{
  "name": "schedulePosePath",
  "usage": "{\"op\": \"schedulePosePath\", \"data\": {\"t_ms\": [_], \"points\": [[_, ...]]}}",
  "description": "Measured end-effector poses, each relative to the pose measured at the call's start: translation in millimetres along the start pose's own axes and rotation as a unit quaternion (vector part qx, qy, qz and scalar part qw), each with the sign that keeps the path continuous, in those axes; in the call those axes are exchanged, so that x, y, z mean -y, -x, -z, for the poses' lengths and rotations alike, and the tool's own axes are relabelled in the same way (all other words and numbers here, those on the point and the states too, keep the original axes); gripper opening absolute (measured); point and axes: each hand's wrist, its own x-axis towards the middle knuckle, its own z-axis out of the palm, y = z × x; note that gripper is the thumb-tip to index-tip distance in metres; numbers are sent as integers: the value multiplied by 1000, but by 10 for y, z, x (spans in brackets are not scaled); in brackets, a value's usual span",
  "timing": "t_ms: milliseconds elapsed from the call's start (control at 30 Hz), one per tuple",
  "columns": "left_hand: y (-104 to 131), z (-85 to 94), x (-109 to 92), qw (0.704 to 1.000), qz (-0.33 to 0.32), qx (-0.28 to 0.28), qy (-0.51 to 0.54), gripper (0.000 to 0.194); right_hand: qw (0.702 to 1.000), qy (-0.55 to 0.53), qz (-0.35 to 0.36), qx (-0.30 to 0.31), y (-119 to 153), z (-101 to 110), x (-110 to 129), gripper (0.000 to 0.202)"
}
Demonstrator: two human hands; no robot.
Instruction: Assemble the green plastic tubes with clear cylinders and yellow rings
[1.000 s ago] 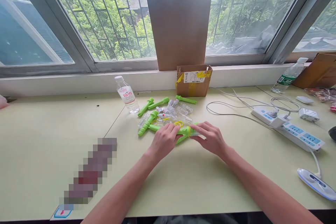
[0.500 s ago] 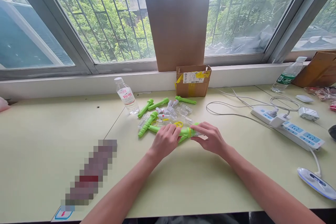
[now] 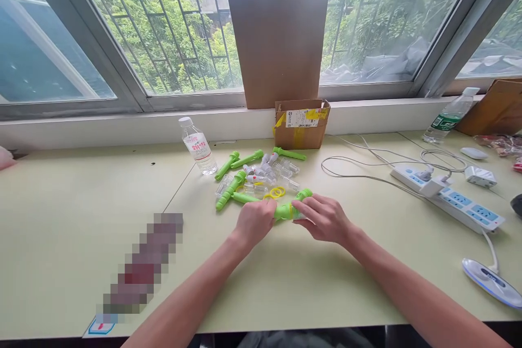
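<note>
Left hand (image 3: pixel 253 223) gripping green tube (image 3: pixel 282 212) crosswise, just nearer than clear bottles (image 3: pixel 265 176); right hand (image 3: pixel 326 218) pinching clear end piece (image 3: pixel 299 215) beside yellow band (image 3: pixel 291 211). Probably working best: left bracing firmly, right aligning squarely, turning gently, never forcing.

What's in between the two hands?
The head view shows a green stick with a yellow ring, held by the left hand and right hand; another green piece is behind.
</note>
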Motion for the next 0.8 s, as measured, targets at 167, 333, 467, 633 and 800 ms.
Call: {"op": "schedulePosePath", "data": {"t_ms": [167, 333, 467, 633, 800], "points": [[-10, -47, 4, 996, -43, -36, -69, 19, 976, -147, -152, 60, -39, 32, 62, 27], [-63, -26, 2, 991, -57, -66, -100, 22, 925, -277, -237, 106, -55, 17, 29, 29], [-166, 84, 26, 996, -31, -49, -65, 15, 979, -139, -148, 11, -67, -26, -56, 31], [-284, 241, 95, 994, 24, 75, 80, 11, 999, 6, -18, -27, -97, -49, -230, 27], [-384, 273, 144, 993, 28, 87, 73, 16, 997, 66, 28, -16, -153, -50, -338, 29]]}}
